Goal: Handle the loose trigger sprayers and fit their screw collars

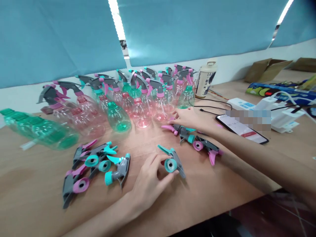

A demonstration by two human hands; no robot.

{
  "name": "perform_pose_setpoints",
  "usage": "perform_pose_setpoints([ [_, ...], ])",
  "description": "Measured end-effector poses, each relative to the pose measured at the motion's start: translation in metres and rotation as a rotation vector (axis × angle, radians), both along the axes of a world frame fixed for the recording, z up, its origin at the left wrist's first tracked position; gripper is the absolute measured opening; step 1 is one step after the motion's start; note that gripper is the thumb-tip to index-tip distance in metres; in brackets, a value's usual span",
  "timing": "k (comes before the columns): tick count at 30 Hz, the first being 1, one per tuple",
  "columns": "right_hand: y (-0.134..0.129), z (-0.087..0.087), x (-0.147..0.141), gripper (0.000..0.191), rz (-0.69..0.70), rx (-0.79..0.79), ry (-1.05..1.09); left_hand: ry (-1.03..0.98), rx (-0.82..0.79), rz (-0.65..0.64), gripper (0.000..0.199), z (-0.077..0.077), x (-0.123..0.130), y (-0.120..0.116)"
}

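My left hand pinches a teal and grey spray head by its round teal collar, with the opening facing me. Farther right, my right hand reaches over a pink and grey spray head; its fingertips are curled down at that part and partly hidden. Beside it lie a teal-collared spray head and a pink-collared one. Several loose spray heads rest left of my left hand. Behind stand clear pink bottles and green bottles, many with spray heads on.
Green bottles lie in a leaning row at the left. A beige tumbler stands at the back. On the right are a phone, white power strips, cables and a cardboard box. The table's front edge crosses below.
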State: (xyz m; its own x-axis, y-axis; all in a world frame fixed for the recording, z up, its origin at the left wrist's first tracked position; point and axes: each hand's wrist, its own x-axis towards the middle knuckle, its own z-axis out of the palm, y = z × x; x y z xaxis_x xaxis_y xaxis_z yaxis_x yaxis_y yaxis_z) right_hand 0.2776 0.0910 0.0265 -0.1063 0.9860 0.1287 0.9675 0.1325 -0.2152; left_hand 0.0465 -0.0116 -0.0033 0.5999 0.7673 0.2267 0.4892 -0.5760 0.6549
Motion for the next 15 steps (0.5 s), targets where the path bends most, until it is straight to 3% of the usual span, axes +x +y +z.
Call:
perform_pose_setpoints([
  [7,0.025,0.0,-0.012,0.017,-0.004,-0.055,-0.04,-0.029,-0.02,-0.022,0.023,0.001,0.0,0.0],
  [9,0.024,0.002,-0.004,0.018,-0.015,-0.004,-0.004,-0.039,-0.023,-0.029,0.023,0.0,0.0,0.0],
  [13,0.008,0.003,0.022,0.039,-0.091,0.13,0.057,-0.041,-0.018,-0.041,0.023,-0.001,0.0,0.0],
  [15,-0.004,-0.001,0.035,0.033,-0.121,0.167,0.06,-0.045,-0.019,-0.038,0.023,-0.001,0.001,0.001],
])
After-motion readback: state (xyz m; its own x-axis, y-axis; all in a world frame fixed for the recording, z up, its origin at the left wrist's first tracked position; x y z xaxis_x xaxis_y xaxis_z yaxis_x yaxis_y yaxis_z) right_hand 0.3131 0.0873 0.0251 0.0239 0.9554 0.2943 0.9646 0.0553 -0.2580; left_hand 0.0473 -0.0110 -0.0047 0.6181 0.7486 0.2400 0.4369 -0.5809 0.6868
